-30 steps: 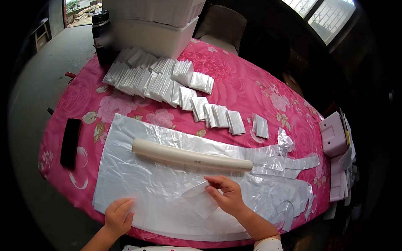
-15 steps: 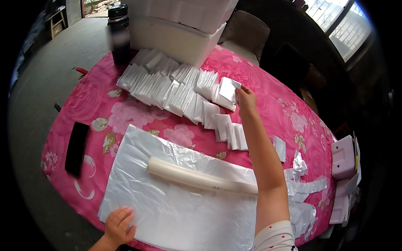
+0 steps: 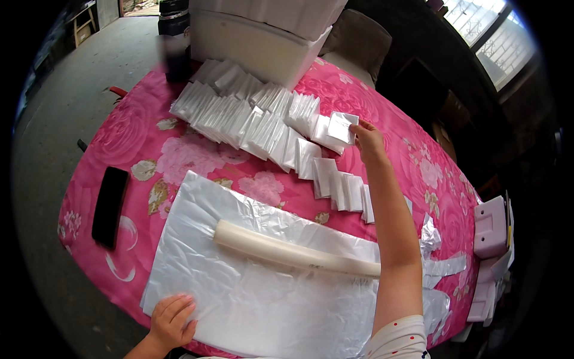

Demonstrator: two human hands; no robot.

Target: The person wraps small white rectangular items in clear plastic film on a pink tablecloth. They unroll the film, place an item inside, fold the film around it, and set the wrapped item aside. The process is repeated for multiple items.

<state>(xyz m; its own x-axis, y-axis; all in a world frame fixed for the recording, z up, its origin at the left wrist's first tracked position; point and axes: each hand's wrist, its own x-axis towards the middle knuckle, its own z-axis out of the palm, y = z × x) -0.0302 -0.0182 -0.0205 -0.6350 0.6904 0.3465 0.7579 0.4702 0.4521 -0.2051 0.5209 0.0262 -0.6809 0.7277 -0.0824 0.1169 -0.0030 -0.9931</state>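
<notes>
My right hand pinches the edge of a small folded plastic bag between thumb and fingertips. The bag, translucent white and nearly square, overlaps the end of the back row of similar folded bags. Near the front edge, my left hand lies with its fingers stretched on the left corner of a stack of large flat plastic sheets. Across that stack lies a long cream-white tube; my right forearm covers its right end.
A pink flowered cloth covers the table. A black phone lies at the left. At the back stand a dark bottle and stacked white foam boxes. Crumpled plastic pieces lie at the right, near pale plastic containers.
My right hand has shifted slightly to the right with the folded bag, which has slid over the row's end. My left hand stays on the sheets. The view has moved a little.
</notes>
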